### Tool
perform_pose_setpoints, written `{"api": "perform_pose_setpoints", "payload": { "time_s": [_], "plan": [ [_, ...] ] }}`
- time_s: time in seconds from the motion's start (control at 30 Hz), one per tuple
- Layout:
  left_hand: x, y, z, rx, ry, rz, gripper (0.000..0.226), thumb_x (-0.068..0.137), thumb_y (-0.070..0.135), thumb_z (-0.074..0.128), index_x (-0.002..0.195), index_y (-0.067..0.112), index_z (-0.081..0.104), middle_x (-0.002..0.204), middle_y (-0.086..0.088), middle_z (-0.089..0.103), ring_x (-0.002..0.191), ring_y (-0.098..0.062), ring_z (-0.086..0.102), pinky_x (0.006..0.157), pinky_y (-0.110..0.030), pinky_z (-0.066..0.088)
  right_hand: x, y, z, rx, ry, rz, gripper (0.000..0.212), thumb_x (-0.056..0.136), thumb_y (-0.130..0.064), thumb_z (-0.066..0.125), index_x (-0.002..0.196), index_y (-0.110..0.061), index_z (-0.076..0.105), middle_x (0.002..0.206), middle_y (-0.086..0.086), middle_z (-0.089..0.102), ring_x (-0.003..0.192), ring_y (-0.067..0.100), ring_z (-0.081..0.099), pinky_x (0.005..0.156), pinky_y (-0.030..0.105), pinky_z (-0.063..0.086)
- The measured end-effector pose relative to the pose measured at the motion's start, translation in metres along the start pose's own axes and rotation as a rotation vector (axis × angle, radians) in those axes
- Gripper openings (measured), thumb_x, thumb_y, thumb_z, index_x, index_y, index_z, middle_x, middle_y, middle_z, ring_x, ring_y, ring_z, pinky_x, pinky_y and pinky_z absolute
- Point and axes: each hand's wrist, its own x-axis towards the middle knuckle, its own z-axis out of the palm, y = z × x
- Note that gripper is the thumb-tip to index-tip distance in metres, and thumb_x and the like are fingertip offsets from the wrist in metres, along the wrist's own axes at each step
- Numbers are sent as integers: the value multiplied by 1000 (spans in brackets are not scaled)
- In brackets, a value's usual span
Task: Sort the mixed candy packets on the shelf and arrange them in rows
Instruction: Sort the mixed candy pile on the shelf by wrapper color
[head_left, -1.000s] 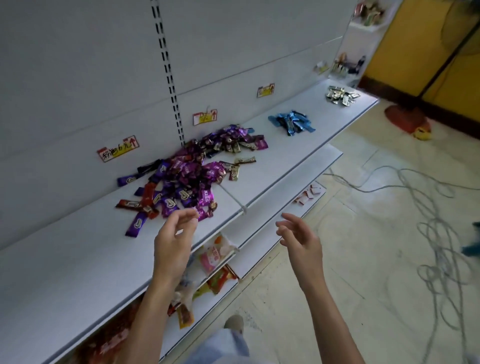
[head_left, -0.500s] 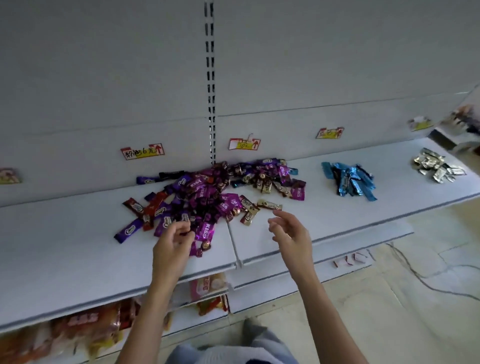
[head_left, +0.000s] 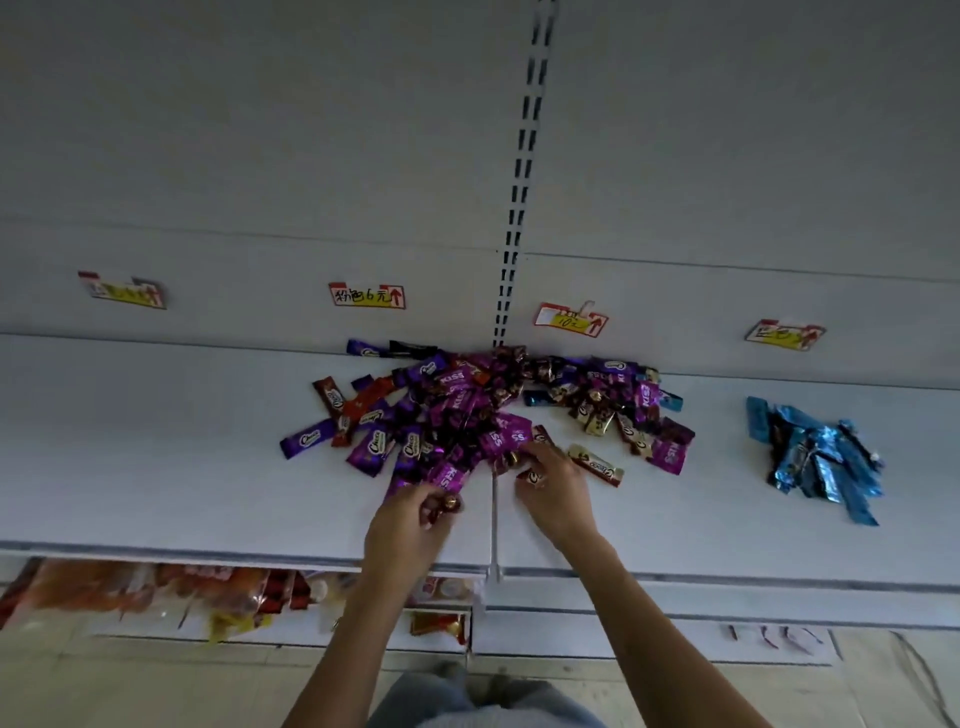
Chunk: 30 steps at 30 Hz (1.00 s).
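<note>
**A:** So, how far along is this candy sort looking to you?

**B:** Honestly, it's barely getting going. The mixed pile (head_left: 483, 415) is sitting mid-shelf against the back wall. Purple KISS packets (head_left: 506, 439), purple Choco sticks (head_left: 307, 441) and brown and orange ones are all lying tangled over each other. Nothing in it is forming a row.

**A:** What are the hands doing?

**B:** Both are working the near edge of the pile. The left hand (head_left: 410, 525) is pinching a little round foil candy (head_left: 448, 503) between its fingertips, just off the heap. The right hand (head_left: 556, 491) is curling its fingers on a small brown-and-white packet (head_left: 531, 475), right where the pile ends. A gold Choco bar (head_left: 595, 465) is lying loose just beside it.

**A:** Anything looking sorted at all?

**B:** Only the blue packets (head_left: 815, 460), sitting well apart to the right on the shelf (head_left: 156, 441). They're grouped by kind but heaped, not lined up. So I'm guessing one kind is separated and the rest is waiting: pulling each sort out, then laying everything in rows.
</note>
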Motion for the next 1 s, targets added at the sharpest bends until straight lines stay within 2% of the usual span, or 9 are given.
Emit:
{"api": "perform_pose_setpoints", "payload": {
  "time_s": [0.13,0.23,0.33,0.47,0.57,0.7,0.77,0.9,1.0],
  "plan": [
    [11,8,14,20,-4,68,25,81,30,69,102,18,65,91,9,61,78,-3,54,61,-5,35,2,4,-2,-14,15,-45,51,77,6,61,124,-12,57,119,6,58,106,20,54,81,9,40],
    [21,13,22,54,50,89,28,81,25,70,105,15,63,104,1,60,88,-9,55,70,-12,37,4,24,-16,-315,172,26,54,82,-13,64,133,-18,49,135,3,48,122,26,39,95,34,39],
    [24,27,26,71,141,143,36,77,11,72,110,11,60,111,-5,53,88,-11,51,69,-13,39,2,35,-28,-411,69,97,52,85,-27,63,134,-23,47,140,-2,42,126,22,33,99,37,37],
    [21,48,42,51,96,338,34,76,-1,68,107,9,62,108,-5,53,77,-5,50,59,-6,39,1,42,-36,-239,121,-28,49,81,-4,63,128,-11,54,133,8,50,120,28,46,92,33,44],
    [16,62,62,62,9,435,33,87,6,56,119,12,58,119,1,50,97,-4,46,79,-7,35,9,46,-50,-214,218,-40,52,81,5,57,130,-10,52,140,8,44,128,28,41,92,34,45],
    [15,65,85,147,-50,441,49,92,15,49,139,10,39,143,-4,39,132,-18,33,111,-24,23,27,51,-62,-379,49,17,57,88,-5,51,142,-14,36,151,4,29,142,23,19,113,36,23],
    [17,59,92,234,-46,412,54,93,18,47,144,10,30,149,-4,31,137,-18,26,113,-23,11,27,54,-62,-442,14,-14,53,89,-7,49,141,-14,40,150,3,32,143,20,18,117,37,19],
    [18,55,101,124,-11,425,32,84,5,60,117,7,62,121,-5,59,115,-15,50,101,-20,36,12,63,-60,-398,51,-165,35,79,3,53,109,-9,66,121,4,60,112,22,55,96,40,47],
    [15,62,106,10,-1,351,10,83,10,66,92,8,68,95,-3,62,90,-9,55,79,-14,44,8,64,-64,-295,155,-154,9,80,-1,62,82,-6,70,97,6,64,80,24,63,68,36,55]
  ]
}}
